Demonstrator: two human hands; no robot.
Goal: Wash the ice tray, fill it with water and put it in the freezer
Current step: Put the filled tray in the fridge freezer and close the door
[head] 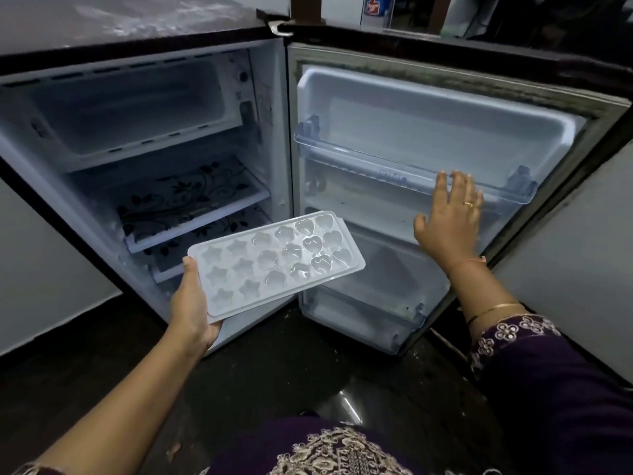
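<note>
An embroidered purple garment (342, 450) fills the foreground as a person stands at an open fridge. The left hand (191, 303) clasps the near short end of a white ice tray (277, 262), thumb over the rim and fingers underneath, holding it close to level, apparently so nothing spills, though whether the star and heart moulds hold water cannot be told from here. The tray reaches forward and to the right of that hand, hanging in front of the patterned glass shelves (191, 200). The freezer compartment (133, 108) sits above and beyond the hand, open and seemingly bare. The right hand (448, 217), fingers spread wide and gripping nothing, rests flat on the inside of the fridge door (428, 132), just below its clear door rack (411, 166), seemingly bracing it open. The tray is not yet inside.
</note>
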